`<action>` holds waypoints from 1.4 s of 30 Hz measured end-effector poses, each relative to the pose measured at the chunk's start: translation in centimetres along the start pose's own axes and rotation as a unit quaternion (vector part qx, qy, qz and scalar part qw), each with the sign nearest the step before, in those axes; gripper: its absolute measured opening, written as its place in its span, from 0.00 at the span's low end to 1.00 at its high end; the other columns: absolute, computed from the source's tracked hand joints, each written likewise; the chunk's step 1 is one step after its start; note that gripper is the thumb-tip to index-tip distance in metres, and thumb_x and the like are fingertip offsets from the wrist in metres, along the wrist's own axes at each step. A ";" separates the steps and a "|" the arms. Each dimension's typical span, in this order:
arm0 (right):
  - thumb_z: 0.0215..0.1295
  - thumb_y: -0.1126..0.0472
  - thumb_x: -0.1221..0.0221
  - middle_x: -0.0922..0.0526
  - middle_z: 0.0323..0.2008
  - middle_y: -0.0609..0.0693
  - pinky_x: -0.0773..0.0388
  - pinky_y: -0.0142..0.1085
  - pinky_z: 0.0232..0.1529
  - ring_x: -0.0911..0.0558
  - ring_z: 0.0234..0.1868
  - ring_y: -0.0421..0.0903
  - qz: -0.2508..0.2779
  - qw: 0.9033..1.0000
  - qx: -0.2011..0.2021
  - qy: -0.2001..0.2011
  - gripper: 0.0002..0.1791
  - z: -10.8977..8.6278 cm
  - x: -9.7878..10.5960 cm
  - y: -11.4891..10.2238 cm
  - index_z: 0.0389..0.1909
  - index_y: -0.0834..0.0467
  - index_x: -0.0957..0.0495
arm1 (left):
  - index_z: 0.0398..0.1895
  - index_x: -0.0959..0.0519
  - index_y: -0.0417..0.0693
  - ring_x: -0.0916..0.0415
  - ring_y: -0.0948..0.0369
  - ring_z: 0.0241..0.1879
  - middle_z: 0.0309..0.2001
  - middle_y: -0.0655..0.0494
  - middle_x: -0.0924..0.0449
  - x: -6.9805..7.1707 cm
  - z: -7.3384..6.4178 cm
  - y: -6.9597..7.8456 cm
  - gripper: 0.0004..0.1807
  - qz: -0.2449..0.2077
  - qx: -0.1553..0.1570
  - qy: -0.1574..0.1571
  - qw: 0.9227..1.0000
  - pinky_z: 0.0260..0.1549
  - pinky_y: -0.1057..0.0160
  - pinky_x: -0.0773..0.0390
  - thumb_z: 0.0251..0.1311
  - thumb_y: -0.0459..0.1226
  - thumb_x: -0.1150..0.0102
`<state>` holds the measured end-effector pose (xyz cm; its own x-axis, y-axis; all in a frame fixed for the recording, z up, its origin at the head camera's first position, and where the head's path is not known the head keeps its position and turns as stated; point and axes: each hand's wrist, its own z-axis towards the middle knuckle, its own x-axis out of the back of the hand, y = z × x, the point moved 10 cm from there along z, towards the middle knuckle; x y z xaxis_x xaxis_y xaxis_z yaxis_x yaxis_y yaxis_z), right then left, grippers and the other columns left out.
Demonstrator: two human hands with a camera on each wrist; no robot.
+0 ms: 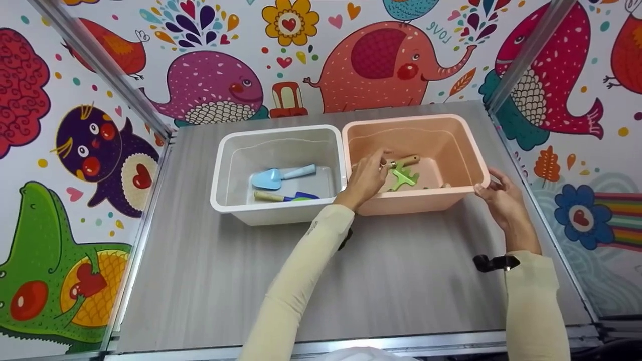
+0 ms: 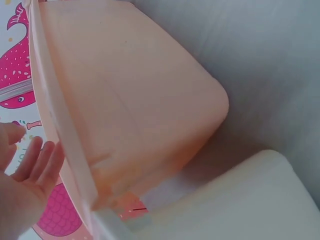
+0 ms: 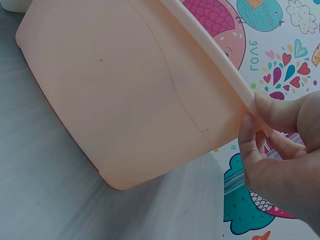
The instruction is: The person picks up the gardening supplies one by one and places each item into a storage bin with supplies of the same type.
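My left hand (image 1: 368, 175) reaches over the front rim of the peach bin (image 1: 416, 203), its fingers spread and relaxed, with nothing between them in the left wrist view. Its fingertips are right at the metal neck of a wooden-handled tool (image 1: 409, 160), whose head is hidden behind the hand. Beside that handle lies a green toy rake (image 1: 404, 175) on the bin's floor. At the bin's right front corner, my right hand (image 1: 504, 200) pinches the rim between thumb and fingers, as the right wrist view (image 3: 285, 135) shows too.
Directly left of the peach bin stands a white bin (image 1: 281, 214). Inside it are a light blue toy shovel (image 1: 271, 179) and a wooden-handled tool with a blue neck (image 1: 271, 196). Both bins rest on a grey table (image 1: 210, 291) with printed walls and metal rails around it.
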<state>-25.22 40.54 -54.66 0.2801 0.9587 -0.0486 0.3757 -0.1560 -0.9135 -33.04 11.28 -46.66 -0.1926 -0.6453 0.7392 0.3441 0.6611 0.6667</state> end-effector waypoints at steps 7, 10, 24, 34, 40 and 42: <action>0.56 0.62 0.29 0.31 0.52 0.41 0.39 0.37 0.72 0.26 0.51 0.38 0.000 1.000 0.001 -0.004 0.51 0.2 0.2 -0.1 0.79 0.46 0.46 | 0.63 0.26 0.48 0.19 0.55 0.48 0.48 0.48 0.17 1.5 -0.1 -0.8 0.19 0.012 -0.022 0.020 0.999 0.49 0.58 0.21 0.70 0.33 0.46; 0.58 0.64 0.30 0.31 0.51 0.43 0.25 0.27 0.61 0.25 0.49 0.37 0.003 1.000 0.009 -0.002 0.51 0.3 0.4 -0.3 0.79 0.49 0.47 | 0.63 0.26 0.47 0.20 0.55 0.48 0.48 0.48 0.17 1.8 -0.2 -1.2 0.19 0.008 -0.016 0.022 1.000 0.50 0.58 0.21 0.70 0.33 0.46; 0.64 0.60 0.34 0.32 0.50 0.40 0.41 0.47 0.74 0.26 0.50 0.37 -0.107 0.994 0.000 0.011 0.47 0.2 1.0 -0.9 0.80 0.50 0.50 | 0.55 0.22 0.40 0.23 0.49 0.53 0.51 0.44 0.17 4.3 -1.5 -2.1 0.16 0.004 -0.043 0.088 0.995 0.56 0.54 0.24 0.65 0.33 0.43; 0.69 0.56 0.40 0.40 0.72 0.60 0.36 0.49 0.73 0.30 0.65 0.53 -0.223 0.974 -0.006 0.044 0.45 0.1 0.5 -1.5 0.80 0.52 0.54 | 0.57 0.20 0.39 0.23 0.47 0.57 0.54 0.43 0.17 6.9 -3.0 -5.2 0.18 0.038 -0.013 0.097 0.994 0.61 0.53 0.28 0.66 0.36 0.43; 0.69 0.63 0.43 0.50 0.79 0.62 0.40 0.56 0.74 0.40 0.76 0.62 -0.255 0.965 -0.006 0.068 0.43 -0.4 0.3 -2.9 0.80 0.54 0.54 | 0.64 0.25 0.41 0.28 0.46 0.64 0.62 0.43 0.22 8.7 -4.3 -8.1 0.22 0.024 0.049 0.080 0.995 0.69 0.50 0.33 0.69 0.38 0.44; 0.69 0.65 0.46 0.51 0.80 0.63 0.40 0.58 0.73 0.44 0.78 0.64 -0.277 0.958 0.009 0.078 0.42 -0.7 0.0 -3.7 0.80 0.55 0.53 | 0.70 0.30 0.44 0.31 0.46 0.67 0.67 0.43 0.27 9.3 -4.9 -9.2 0.27 0.020 0.075 0.072 0.994 0.71 0.47 0.36 0.70 0.41 0.45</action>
<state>-26.04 41.00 -50.98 0.1715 0.8453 0.5061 0.4900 0.3725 -0.7882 -33.49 -2.71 -46.34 -0.0436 -0.6581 0.7517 0.2065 0.7302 0.6513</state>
